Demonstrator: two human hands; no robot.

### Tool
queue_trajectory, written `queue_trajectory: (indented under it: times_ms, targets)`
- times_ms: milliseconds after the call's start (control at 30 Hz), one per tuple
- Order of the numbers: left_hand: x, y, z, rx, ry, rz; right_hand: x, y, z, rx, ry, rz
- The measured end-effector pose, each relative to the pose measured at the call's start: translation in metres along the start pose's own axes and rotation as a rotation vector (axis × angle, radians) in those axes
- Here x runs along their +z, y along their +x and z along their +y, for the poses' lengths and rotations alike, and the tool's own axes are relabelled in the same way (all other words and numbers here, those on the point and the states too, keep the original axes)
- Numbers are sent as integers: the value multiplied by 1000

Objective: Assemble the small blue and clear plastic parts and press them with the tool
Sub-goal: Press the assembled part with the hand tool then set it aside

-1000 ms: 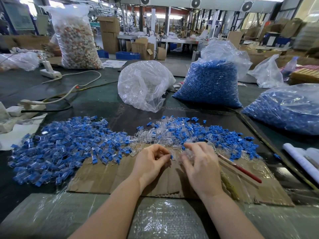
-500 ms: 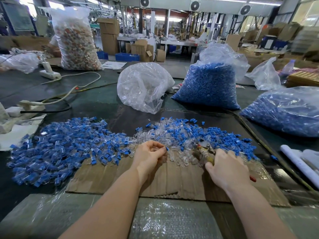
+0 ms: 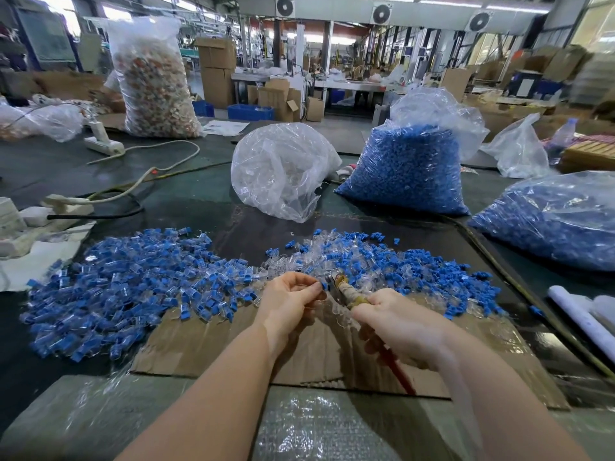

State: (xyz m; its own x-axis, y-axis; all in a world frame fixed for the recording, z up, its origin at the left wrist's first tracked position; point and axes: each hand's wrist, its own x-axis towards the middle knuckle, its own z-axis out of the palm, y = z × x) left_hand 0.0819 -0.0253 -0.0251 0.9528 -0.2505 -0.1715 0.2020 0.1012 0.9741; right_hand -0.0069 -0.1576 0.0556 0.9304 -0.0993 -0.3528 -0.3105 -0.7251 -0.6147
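Left hand (image 3: pixel 293 299), palm up, pinches a small blue-and-clear part (image 3: pixel 322 286) at center; right hand (image 3: pixel 404 331), at 4 o'clock, grips the tape-wrapped, red-handled tool (image 3: pixel 349 296), whose metal tip touches the part.

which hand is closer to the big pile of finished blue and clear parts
Left. The left hand pinches a small part just right of the pile. The right hand, gripping the tool, sits farther right over the cardboard.
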Motion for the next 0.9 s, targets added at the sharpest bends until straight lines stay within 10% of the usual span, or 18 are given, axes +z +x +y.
queue_trajectory:
  times_ms: [900]
  targets:
    - [-2,-2,2,-18,-10,32,2,10,-4,-26,-96,-83]
